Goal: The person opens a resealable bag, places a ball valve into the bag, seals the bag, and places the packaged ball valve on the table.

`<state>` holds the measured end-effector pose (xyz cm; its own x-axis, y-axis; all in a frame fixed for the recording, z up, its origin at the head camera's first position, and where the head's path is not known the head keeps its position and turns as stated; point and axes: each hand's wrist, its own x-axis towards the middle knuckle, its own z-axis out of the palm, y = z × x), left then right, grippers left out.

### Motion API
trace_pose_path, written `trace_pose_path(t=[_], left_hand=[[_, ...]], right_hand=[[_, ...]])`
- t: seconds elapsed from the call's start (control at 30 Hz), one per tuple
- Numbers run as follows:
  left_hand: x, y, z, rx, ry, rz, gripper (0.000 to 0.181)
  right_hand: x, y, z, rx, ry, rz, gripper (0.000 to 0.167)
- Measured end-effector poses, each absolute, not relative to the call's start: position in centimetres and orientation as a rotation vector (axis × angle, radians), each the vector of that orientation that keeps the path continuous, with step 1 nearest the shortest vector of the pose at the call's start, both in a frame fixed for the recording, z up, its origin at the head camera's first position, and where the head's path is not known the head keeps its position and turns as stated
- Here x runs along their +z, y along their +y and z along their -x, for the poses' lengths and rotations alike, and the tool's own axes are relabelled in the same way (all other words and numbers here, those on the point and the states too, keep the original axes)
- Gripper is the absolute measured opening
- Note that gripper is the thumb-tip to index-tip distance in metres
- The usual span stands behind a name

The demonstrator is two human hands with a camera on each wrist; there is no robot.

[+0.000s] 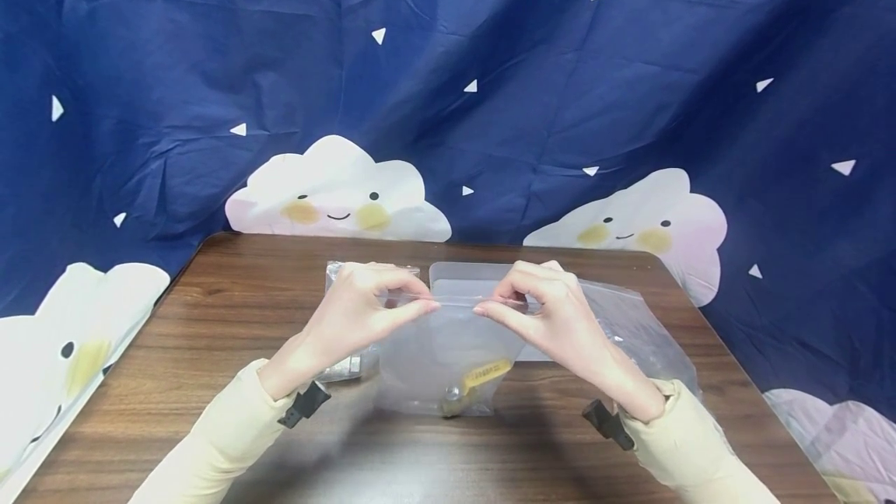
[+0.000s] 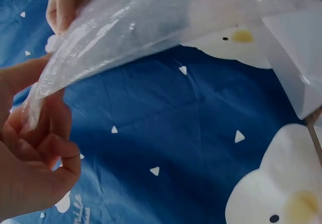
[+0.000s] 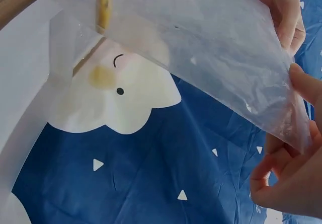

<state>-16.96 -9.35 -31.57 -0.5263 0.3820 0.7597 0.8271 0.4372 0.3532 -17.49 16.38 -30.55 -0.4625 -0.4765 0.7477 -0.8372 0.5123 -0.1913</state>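
A clear plastic bag (image 1: 413, 364) hangs upright between both hands, its top edge stretched roughly level. At the left end of that edge, my left hand (image 1: 364, 302) pinches the plastic between thumb and fingers. My right hand (image 1: 549, 313) pinches the same edge further right, a short gap away. Low in the bag lies a yellow, stick-like item (image 1: 488, 372) with a round silvery part near it; its exact kind is unclear. Both wrist views show the bag (image 2: 131, 32) slanting away from the pinching fingers, its film (image 3: 211, 48) wrinkled and shiny.
Behind the left hand lies a clear packet (image 1: 346, 368) with pale contents. A whitish translucent container or sheet (image 1: 455, 271) stands behind the held bag. Another clear plastic bag (image 1: 630, 321) lies beyond the right hand on the brown wooden table (image 1: 231, 309). A blue curtain (image 1: 490, 22) hangs behind.
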Motion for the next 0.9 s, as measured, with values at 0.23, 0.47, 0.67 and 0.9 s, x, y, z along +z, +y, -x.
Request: trace_pose_path(t=[0.23, 0.47, 0.67, 0.9], left_hand=[[-32.0, -10.2, 17.2, -1.159, -2.145, 0.924, 0.009], [-32.0, -11.3, 17.1, -1.447, -2.238, 0.904, 0.009], [-32.2, -11.3, 16.9, -1.495, -2.239, 0.713, 0.007], [-32.5, -11.3, 16.9, -1.531, -2.254, 0.654, 0.008]], right_hand=[[-30.4, 17.8, 17.4, 0.721, -2.155, -1.074, 0.025], [-30.1, 20.2, 16.6, 0.692, -2.247, -1.134, 0.011], [-30.3, 20.9, 16.4, 0.668, -2.205, -1.088, 0.017], [-30.8, 21.3, 16.5, 0.708, -2.15, -1.04, 0.03]])
